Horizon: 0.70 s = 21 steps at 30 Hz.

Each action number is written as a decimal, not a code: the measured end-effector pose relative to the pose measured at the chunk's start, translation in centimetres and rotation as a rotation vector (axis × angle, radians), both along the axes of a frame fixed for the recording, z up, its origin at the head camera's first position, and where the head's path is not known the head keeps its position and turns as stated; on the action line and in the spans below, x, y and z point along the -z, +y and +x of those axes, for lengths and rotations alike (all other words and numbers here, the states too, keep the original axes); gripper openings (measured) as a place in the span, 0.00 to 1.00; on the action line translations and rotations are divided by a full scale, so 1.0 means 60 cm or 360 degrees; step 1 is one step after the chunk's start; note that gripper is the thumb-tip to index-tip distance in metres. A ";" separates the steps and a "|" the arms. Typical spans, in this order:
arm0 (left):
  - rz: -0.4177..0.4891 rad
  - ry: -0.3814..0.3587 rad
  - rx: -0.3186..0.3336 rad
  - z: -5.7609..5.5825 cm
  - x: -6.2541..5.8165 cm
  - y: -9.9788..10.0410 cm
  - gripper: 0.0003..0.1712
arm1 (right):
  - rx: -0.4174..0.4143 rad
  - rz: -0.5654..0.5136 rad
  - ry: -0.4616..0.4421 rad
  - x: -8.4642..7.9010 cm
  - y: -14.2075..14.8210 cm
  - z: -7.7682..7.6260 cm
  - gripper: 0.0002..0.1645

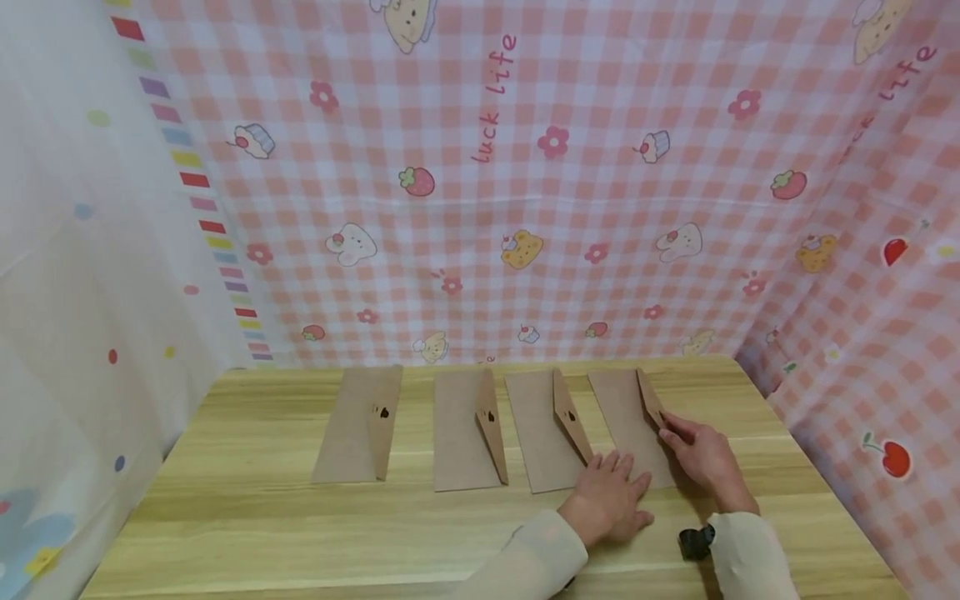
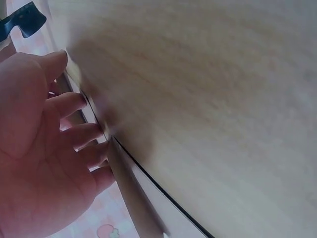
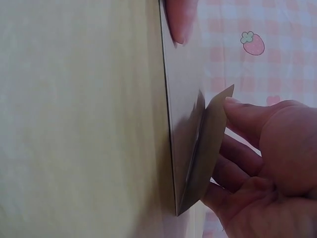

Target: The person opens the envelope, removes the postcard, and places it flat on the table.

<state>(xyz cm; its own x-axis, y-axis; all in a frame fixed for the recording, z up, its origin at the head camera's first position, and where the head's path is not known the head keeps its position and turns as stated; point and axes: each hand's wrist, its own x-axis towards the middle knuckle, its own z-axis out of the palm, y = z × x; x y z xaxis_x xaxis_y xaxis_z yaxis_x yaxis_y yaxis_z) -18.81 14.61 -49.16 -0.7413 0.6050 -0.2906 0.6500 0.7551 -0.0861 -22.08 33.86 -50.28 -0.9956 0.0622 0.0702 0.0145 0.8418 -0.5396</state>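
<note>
A brown paper envelope [image 1: 618, 408] lies at the right end of a row, its flap [image 1: 649, 400] lifted along the right side. My right hand [image 1: 701, 454] pinches this flap near its middle; in the right wrist view the thumb is at the raised tip of the flap [image 3: 210, 144]. My left hand [image 1: 607, 500] rests with fingers spread over the near end of the same envelope, its fingertips by the lower corner of the neighbouring envelope [image 1: 536, 433]. That neighbour's flap also stands partly up, with a small dark mark on it.
Further left on the wooden table [image 1: 262, 533] lie another envelope [image 1: 461, 433] with its flap partly raised and a leftmost envelope [image 1: 348, 425] with a flatter flap. A black device [image 1: 696, 542] sits at my right wrist. Patterned cloth [image 1: 480, 208] hangs behind and at both sides.
</note>
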 end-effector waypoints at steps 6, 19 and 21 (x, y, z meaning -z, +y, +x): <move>-0.0027 0.0011 -0.0006 -0.003 0.006 0.004 0.35 | -0.0017 -0.0017 0.0039 -0.003 0.004 -0.001 0.26; -0.0025 0.0035 0.0013 -0.001 0.008 0.001 0.35 | -0.0020 -0.0109 0.0124 -0.015 0.014 0.003 0.23; -0.0023 0.0038 0.0018 -0.001 0.007 0.000 0.35 | -0.0012 -0.0112 0.0137 -0.016 0.015 0.002 0.24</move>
